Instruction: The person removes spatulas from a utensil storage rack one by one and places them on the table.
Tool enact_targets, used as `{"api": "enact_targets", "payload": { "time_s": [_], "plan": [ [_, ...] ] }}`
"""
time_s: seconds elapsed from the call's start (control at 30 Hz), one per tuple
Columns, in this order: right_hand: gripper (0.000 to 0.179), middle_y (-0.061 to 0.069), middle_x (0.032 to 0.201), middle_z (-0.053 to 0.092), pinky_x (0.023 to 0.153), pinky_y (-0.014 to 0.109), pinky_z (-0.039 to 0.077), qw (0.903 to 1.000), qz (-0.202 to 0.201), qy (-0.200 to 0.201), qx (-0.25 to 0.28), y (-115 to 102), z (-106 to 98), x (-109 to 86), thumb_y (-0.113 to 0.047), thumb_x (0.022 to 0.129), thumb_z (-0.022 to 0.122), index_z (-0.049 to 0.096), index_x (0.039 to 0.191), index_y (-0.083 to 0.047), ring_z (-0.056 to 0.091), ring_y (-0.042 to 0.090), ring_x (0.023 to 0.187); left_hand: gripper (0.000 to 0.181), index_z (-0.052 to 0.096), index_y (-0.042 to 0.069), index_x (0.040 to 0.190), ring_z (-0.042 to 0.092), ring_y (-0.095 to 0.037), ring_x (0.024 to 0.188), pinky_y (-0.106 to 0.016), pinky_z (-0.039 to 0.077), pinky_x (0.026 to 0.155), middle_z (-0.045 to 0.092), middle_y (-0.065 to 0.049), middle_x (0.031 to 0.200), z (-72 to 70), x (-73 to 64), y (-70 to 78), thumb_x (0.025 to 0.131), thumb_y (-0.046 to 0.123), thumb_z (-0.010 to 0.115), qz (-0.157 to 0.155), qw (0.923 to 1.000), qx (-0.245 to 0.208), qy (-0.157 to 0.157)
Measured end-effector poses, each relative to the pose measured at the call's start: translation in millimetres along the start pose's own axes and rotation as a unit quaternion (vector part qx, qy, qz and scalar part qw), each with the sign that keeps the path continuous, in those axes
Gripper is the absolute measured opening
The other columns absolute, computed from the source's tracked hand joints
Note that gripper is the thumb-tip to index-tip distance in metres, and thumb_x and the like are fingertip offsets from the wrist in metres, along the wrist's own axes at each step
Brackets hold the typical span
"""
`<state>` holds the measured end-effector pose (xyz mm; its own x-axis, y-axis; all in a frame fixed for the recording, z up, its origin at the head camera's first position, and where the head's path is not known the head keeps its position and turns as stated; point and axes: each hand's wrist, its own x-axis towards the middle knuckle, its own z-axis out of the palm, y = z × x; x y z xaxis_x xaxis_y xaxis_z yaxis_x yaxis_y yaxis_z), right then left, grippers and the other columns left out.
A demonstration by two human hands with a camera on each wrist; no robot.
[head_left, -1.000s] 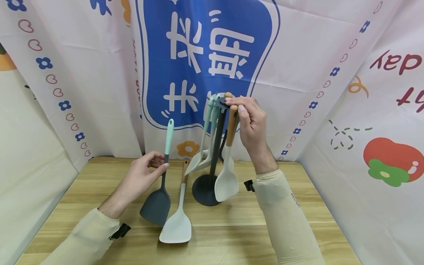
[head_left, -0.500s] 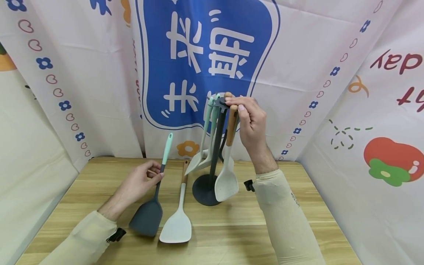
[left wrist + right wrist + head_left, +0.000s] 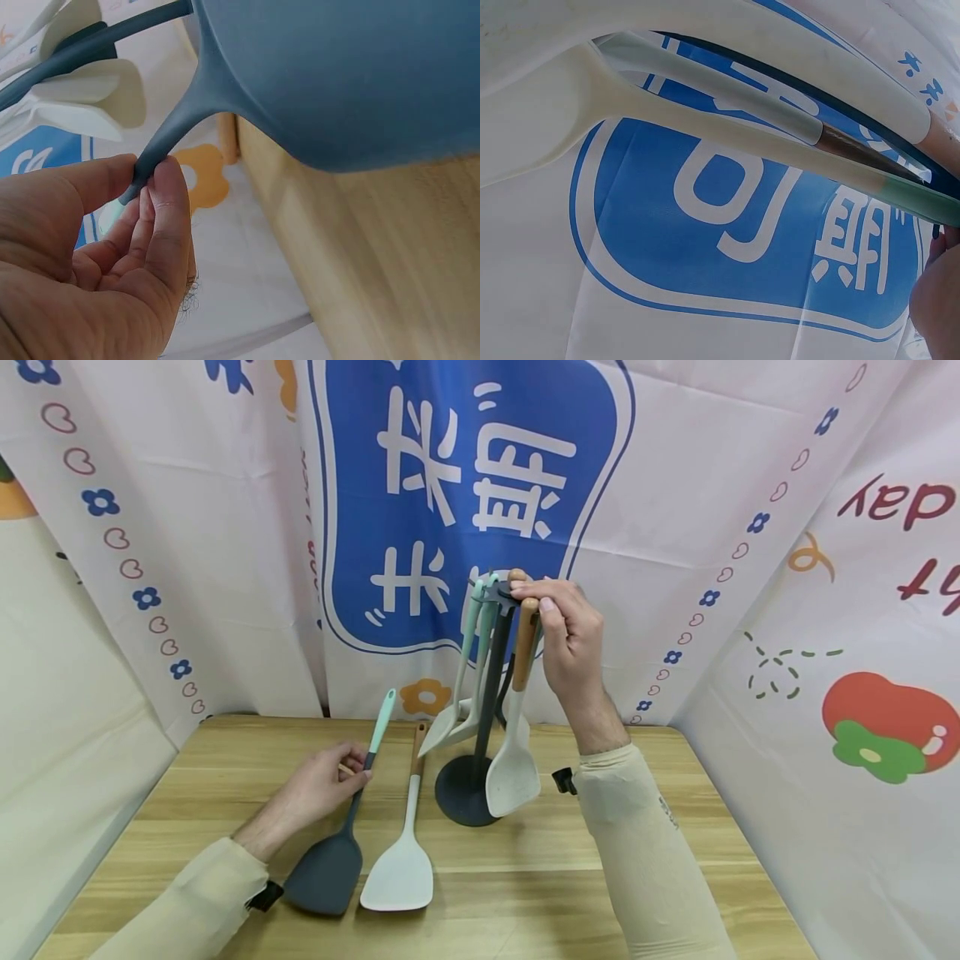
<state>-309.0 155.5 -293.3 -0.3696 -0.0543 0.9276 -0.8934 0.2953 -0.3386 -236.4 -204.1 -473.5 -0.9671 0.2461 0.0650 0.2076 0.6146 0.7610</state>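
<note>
My left hand pinches a dark grey turner at the neck, just below its mint-green handle end. In the left wrist view, thumb and fingertips close on the slim dark shaft, and the wide blade spreads out beyond them. The blade is low over the table's front left, beside a white turner with a wooden handle that lies flat. My right hand holds the top of a black utensil stand, its fingers over the hub and its thumb by a hanging wooden-handled spoon.
Mint-handled utensils hang on the stand's left side, with a further wooden-handled one behind. The wooden table ends at a printed cloth backdrop, and cloth walls rise on both sides.
The left hand has lowered the dark turner toward me and slightly left, bringing its blade down beside the white turner. The right hand and the stand stay where they were.
</note>
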Motion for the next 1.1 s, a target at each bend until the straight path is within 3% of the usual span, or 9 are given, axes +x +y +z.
{"api": "enact_targets", "payload": {
  "time_s": [0.43,0.67,0.87,1.1],
  "plan": [
    [0.040,0.030,0.116,0.086,0.133,0.046,0.056,1.0000,-0.002,-0.002,-0.002,-1.8,0.5,1.6,-0.012,0.115,0.049,0.084,0.115,0.009,0.078,0.021,0.124,0.017,0.073,-0.003,0.124,0.075,-0.022,0.086,-0.025,0.056,0.064,0.078,-0.017,0.111,2.8,5.1,-11.4,0.113,0.010,0.075,-0.041,0.9986,0.001,-0.032],
    [0.041,0.030,0.116,0.086,0.132,0.060,0.056,1.0000,0.001,-0.002,-0.001,-1.2,0.4,1.6,-0.012,0.115,0.048,0.084,0.115,0.009,0.078,0.020,0.125,0.021,0.072,-0.005,0.127,0.072,-0.020,0.083,-0.025,0.058,0.063,0.077,-0.016,0.109,4.4,9.2,-17.4,0.113,0.009,0.075,-0.056,0.9976,-0.007,-0.041],
    [0.040,0.030,0.116,0.085,0.133,0.049,0.055,1.0000,0.002,-0.001,0.002,-0.6,0.4,0.7,-0.012,0.114,0.049,0.084,0.115,0.008,0.078,0.018,0.124,0.020,0.072,-0.006,0.125,0.072,-0.019,0.082,-0.026,0.061,0.064,0.075,-0.015,0.104,7.6,13.2,-21.2,0.112,0.008,0.076,-0.059,0.9972,-0.011,-0.043],
    [0.040,0.031,0.115,0.085,0.132,0.060,0.055,1.0000,0.001,0.001,0.005,-0.9,0.3,0.5,-0.012,0.114,0.050,0.084,0.115,0.008,0.078,0.016,0.124,0.019,0.071,-0.008,0.124,0.074,-0.019,0.082,-0.035,0.071,0.071,0.073,-0.014,0.102,11.4,18.7,-26.0,0.111,0.006,0.076,-0.066,0.9965,-0.020,-0.047]
  ]
}}
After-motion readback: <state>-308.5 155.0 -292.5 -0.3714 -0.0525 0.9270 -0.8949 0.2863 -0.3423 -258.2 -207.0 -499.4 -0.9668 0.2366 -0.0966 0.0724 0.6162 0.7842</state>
